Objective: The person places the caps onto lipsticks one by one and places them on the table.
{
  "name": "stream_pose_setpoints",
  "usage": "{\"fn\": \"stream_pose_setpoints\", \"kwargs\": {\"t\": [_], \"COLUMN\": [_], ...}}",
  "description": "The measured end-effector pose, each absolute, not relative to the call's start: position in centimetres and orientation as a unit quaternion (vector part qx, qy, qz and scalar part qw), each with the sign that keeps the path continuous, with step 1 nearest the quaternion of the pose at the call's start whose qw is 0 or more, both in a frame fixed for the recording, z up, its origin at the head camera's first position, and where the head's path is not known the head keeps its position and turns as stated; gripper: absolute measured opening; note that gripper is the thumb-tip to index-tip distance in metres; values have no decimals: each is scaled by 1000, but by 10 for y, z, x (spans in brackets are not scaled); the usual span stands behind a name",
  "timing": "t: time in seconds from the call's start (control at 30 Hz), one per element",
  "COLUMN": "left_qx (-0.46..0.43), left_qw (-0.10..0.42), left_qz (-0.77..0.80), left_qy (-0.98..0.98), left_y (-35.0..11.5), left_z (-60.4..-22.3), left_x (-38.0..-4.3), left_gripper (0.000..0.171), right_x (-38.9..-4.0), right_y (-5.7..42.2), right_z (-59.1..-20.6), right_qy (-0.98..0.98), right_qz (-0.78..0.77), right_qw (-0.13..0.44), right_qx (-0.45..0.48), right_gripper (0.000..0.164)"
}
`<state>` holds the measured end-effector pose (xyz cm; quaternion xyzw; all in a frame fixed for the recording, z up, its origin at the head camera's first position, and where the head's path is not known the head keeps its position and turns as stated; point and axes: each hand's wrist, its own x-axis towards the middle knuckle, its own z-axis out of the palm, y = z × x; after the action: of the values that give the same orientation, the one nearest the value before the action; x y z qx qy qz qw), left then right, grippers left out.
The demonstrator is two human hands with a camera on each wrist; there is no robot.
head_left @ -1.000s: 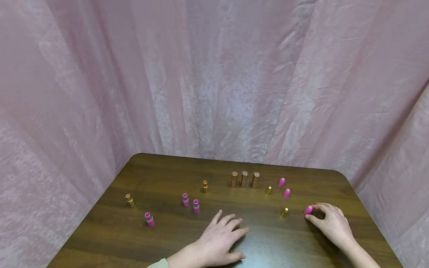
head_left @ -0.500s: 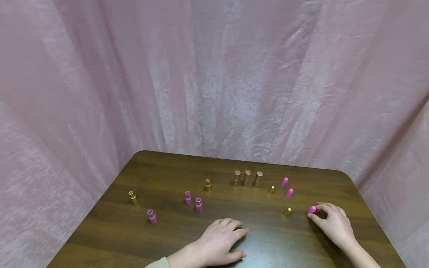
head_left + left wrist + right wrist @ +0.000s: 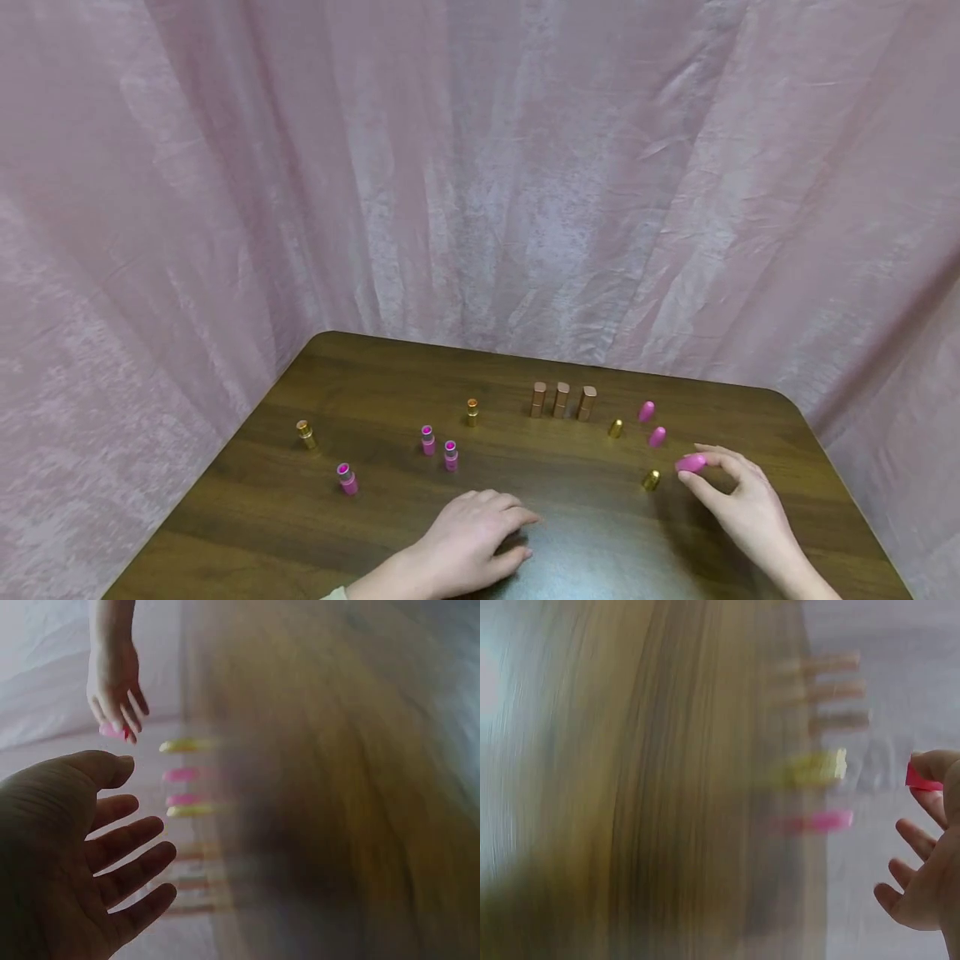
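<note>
My right hand (image 3: 746,506) pinches a pink bullet-shaped lipstick cap (image 3: 690,463) between thumb and fingertips; the cap is tilted and raised off the table. In the right wrist view only a pink end (image 3: 922,777) shows between thumb and finger. Just left of it stands a gold lipstick cap (image 3: 651,480). Further back are two pink caps, one (image 3: 647,411) behind the other (image 3: 657,437), and a second gold cap (image 3: 616,428). My left hand (image 3: 465,537) hovers or rests low at the table's front with relaxed fingers, holding nothing.
Three copper-coloured lipstick tubes (image 3: 562,400) stand in a row at the back. Left of them are uncapped gold tubes, one near (image 3: 472,412) and one far left (image 3: 306,435), plus pink uncapped tubes (image 3: 451,456). Pink curtains (image 3: 495,183) surround the wooden table (image 3: 375,550).
My right hand has lifted the pink cap from the table and tilted it. My left hand has shifted slightly left, its fingers less spread. The head view has shifted a little.
</note>
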<state>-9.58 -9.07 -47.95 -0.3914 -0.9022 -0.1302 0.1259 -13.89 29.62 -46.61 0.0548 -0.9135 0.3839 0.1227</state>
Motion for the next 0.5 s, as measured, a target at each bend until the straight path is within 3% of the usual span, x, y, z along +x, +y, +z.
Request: {"fn": "stream_pose_setpoints", "kwargs": {"t": [0.2,0.4,0.5], "left_qx": [-338,-246,-199], "left_qw": [159,172,188], "left_qz": [-153,-169,-178], "left_qy": [-915,-939,-945], "left_y": [-130,-178,-203], "left_z": [-465,-447,-439], "left_x": [-94,-89,-86], "left_gripper": [34,32,32], "right_x": [-126,-120,-122], "right_y": [246,209,201], "right_z": [-457,-461,-466], "right_qy": [-828,-610,-511], "right_qz": [554,786,844], "right_qw": [62,-84,-157], "right_qx": [59,54,48], "right_gripper": [23,15,25]}}
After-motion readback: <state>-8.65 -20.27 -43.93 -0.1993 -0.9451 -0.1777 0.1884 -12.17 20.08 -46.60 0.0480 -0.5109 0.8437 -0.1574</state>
